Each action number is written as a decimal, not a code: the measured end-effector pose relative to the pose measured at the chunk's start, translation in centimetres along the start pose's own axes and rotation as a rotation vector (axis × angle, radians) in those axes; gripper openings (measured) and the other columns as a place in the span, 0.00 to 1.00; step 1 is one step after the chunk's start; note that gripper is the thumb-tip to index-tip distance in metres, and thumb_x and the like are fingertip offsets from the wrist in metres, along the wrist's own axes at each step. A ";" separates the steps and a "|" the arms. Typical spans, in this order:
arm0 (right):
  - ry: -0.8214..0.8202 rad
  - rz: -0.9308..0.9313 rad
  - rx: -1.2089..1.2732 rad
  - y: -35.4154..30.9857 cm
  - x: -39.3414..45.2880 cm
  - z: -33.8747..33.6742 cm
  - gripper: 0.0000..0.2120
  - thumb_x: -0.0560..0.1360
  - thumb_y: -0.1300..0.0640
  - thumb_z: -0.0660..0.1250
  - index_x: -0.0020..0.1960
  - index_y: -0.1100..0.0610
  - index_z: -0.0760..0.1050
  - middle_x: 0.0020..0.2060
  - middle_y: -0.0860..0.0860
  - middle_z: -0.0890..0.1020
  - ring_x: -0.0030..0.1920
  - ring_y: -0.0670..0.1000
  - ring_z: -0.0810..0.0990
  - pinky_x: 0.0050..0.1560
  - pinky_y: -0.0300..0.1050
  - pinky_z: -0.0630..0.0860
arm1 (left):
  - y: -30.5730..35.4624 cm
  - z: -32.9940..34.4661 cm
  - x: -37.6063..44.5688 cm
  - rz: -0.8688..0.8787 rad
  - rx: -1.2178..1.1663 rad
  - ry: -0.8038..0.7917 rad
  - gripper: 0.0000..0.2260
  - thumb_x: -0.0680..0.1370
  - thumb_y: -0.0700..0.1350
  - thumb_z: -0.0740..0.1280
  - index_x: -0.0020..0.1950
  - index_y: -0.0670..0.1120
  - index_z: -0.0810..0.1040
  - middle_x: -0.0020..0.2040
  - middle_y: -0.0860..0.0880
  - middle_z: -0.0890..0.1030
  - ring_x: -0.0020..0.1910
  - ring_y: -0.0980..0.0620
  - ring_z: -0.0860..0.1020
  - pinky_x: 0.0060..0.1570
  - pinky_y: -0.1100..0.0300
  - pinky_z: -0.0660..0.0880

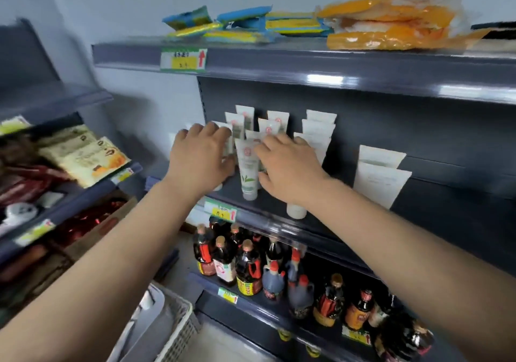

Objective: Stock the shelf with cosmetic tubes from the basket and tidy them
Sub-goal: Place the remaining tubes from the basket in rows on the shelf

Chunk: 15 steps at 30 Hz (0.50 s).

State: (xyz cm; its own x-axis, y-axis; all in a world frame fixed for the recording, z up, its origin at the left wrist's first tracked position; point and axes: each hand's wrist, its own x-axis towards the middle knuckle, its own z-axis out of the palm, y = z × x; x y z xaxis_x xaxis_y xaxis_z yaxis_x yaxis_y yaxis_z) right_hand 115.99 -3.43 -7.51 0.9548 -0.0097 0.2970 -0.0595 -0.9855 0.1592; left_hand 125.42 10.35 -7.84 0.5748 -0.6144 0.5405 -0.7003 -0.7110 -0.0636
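Both hands' grips [199,157] [290,166] on shelved tubes [249,166], one basket [178,322]

Shop: grey shelving [307,71], price tags [183,59], stocked sauce bottles [247,272].

No legible txt: price tags [183,59] on shelf edge [307,66] show red arrow, digits blurred.

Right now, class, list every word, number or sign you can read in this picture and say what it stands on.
Red upward arrow: on the green-and-yellow price tag on the top shelf edge.
Its writing: blurred.
Yellow price tag on the middle shelf edge: unreadable.
White cosmetic tubes: red round logo and green leaf, words too small.
Dark sauce bottles: labels blurred.
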 end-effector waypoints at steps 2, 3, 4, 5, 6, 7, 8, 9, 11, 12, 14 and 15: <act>-0.010 -0.111 0.017 -2.5 0.4 0.8 0.21 0.76 0.53 0.59 0.68 0.57 0.63 0.65 0.53 0.68 0.68 0.55 0.63 0.65 0.52 0.62 | -2.0 0.0 -3.1 -0.044 0.144 -0.063 0.18 0.65 0.50 0.65 0.51 0.41 0.79 0.43 0.41 0.81 0.42 0.37 0.79 0.41 0.48 0.74; -0.010 -0.167 0.021 -3.9 0.6 1.3 0.21 0.76 0.53 0.59 0.67 0.57 0.64 0.65 0.53 0.68 0.67 0.56 0.64 0.64 0.52 0.62 | -3.1 0.3 -4.8 -0.079 0.200 -0.090 0.18 0.65 0.49 0.68 0.52 0.41 0.79 0.44 0.41 0.81 0.41 0.38 0.79 0.41 0.48 0.75; -0.005 -0.221 0.026 -5.4 0.8 1.9 0.20 0.76 0.53 0.59 0.67 0.57 0.64 0.64 0.53 0.69 0.66 0.56 0.65 0.62 0.51 0.63 | -4.4 0.5 -6.6 -0.117 0.238 -0.115 0.19 0.65 0.47 0.70 0.54 0.41 0.79 0.45 0.41 0.81 0.42 0.37 0.79 0.42 0.48 0.75; -0.002 -0.274 0.033 -6.9 1.1 2.5 0.20 0.76 0.53 0.59 0.66 0.57 0.65 0.63 0.53 0.69 0.65 0.56 0.65 0.61 0.51 0.63 | -5.5 0.5 -8.4 -0.163 0.259 -0.150 0.19 0.66 0.47 0.70 0.55 0.42 0.78 0.47 0.40 0.81 0.45 0.37 0.79 0.45 0.47 0.75; -0.008 -0.326 0.044 -8.4 1.4 3.1 0.20 0.76 0.53 0.59 0.66 0.57 0.65 0.63 0.53 0.69 0.65 0.56 0.65 0.60 0.51 0.63 | -6.5 0.5 -10.4 -0.223 0.274 -0.184 0.19 0.68 0.47 0.69 0.57 0.42 0.77 0.49 0.40 0.81 0.48 0.37 0.78 0.48 0.46 0.73; -0.017 -0.376 0.061 -10.0 1.7 3.8 0.19 0.76 0.53 0.59 0.65 0.57 0.65 0.63 0.54 0.69 0.65 0.56 0.65 0.60 0.52 0.62 | -7.4 0.3 -12.3 -0.285 0.284 -0.228 0.19 0.71 0.48 0.66 0.60 0.43 0.75 0.53 0.41 0.79 0.53 0.38 0.77 0.52 0.47 0.71; -0.025 -0.422 0.080 -11.6 2.1 4.5 0.19 0.76 0.54 0.59 0.65 0.58 0.66 0.63 0.54 0.69 0.65 0.56 0.66 0.60 0.52 0.62 | -8.3 0.1 -14.2 -0.346 0.293 -0.292 0.20 0.74 0.50 0.64 0.64 0.45 0.72 0.58 0.43 0.77 0.57 0.39 0.74 0.56 0.48 0.68; -0.032 -0.465 0.099 -13.2 2.6 5.1 0.18 0.75 0.54 0.59 0.64 0.58 0.66 0.63 0.54 0.69 0.65 0.56 0.66 0.60 0.51 0.62 | -9.3 0.0 -16.0 -0.401 0.305 -0.337 0.21 0.76 0.51 0.62 0.67 0.46 0.68 0.62 0.44 0.74 0.61 0.41 0.71 0.59 0.48 0.65; -0.051 -0.549 0.125 -16.5 3.5 6.4 0.17 0.76 0.55 0.59 0.64 0.57 0.66 0.63 0.54 0.69 0.64 0.56 0.66 0.60 0.51 0.63 | -11.4 -0.2 -19.7 -0.502 0.340 -0.403 0.23 0.77 0.53 0.60 0.70 0.48 0.64 0.66 0.47 0.70 0.65 0.43 0.68 0.61 0.50 0.63; -0.068 -0.592 0.131 -18.2 3.9 7.1 0.17 0.76 0.55 0.58 0.64 0.58 0.66 0.63 0.54 0.69 0.64 0.57 0.66 0.59 0.52 0.63 | -12.5 -0.2 -21.4 -0.547 0.347 -0.425 0.23 0.77 0.53 0.60 0.71 0.49 0.63 0.67 0.47 0.70 0.65 0.44 0.67 0.62 0.50 0.63; -0.103 -0.671 0.131 -21.5 4.6 8.5 0.17 0.76 0.54 0.59 0.63 0.58 0.66 0.62 0.54 0.69 0.64 0.57 0.66 0.58 0.52 0.64 | -14.7 0.3 -24.8 -0.639 0.363 -0.476 0.23 0.76 0.54 0.60 0.70 0.49 0.64 0.66 0.48 0.70 0.65 0.44 0.68 0.61 0.51 0.64; -0.117 -0.704 0.129 -23.1 5.1 9.4 0.17 0.76 0.54 0.59 0.63 0.58 0.66 0.61 0.54 0.69 0.63 0.57 0.67 0.57 0.52 0.64 | -15.9 0.5 -26.3 -0.684 0.365 -0.509 0.23 0.76 0.54 0.60 0.70 0.50 0.64 0.65 0.48 0.71 0.65 0.45 0.68 0.61 0.51 0.64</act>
State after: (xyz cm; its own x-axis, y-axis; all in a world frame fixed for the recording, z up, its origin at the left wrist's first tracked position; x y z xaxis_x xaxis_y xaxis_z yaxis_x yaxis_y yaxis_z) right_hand 124.96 17.65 -18.47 0.7791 0.6239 0.0609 0.6093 -0.7765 0.1606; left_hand 121.66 37.60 -21.46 0.9909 -0.0365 0.1299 -0.0135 -0.9848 -0.1733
